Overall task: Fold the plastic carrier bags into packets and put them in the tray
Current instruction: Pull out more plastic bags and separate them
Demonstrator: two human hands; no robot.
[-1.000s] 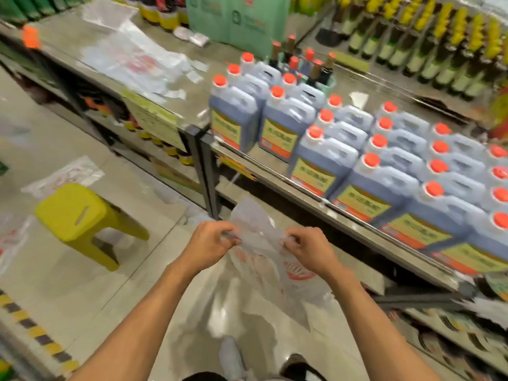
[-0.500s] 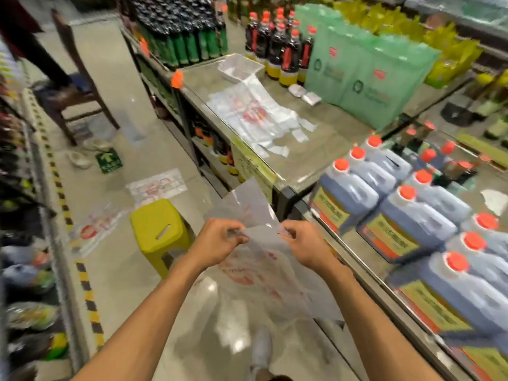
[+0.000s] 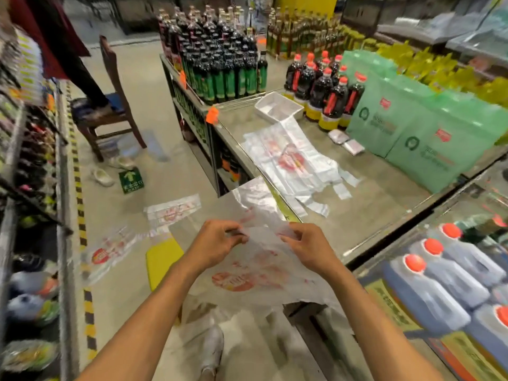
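I hold a thin translucent carrier bag (image 3: 255, 270) with a red logo in front of me, above the floor. My left hand (image 3: 217, 244) pinches its upper edge on the left. My right hand (image 3: 308, 247) pinches the same edge on the right, a short gap between the hands. One bag corner sticks up beyond my fingers. A pile of flat white carrier bags (image 3: 291, 163) lies on the grey shelf top (image 3: 384, 204). Behind the pile stands a white tray (image 3: 277, 107). Two small folded packets (image 3: 346, 141) lie beside the green boxes.
Dark bottles (image 3: 220, 64) and green boxes (image 3: 412, 127) crowd the back of the shelf top. Jugs with red caps (image 3: 439, 273) fill the lower right. On the floor are a yellow stool (image 3: 162, 259), loose bags (image 3: 170, 211), and a wooden chair (image 3: 110, 105) with a person standing on it.
My view has swung left and up, from the jugs to the shelf top with the tray and pile. Both hands keep pinching the bag's top edge, about the same distance apart.
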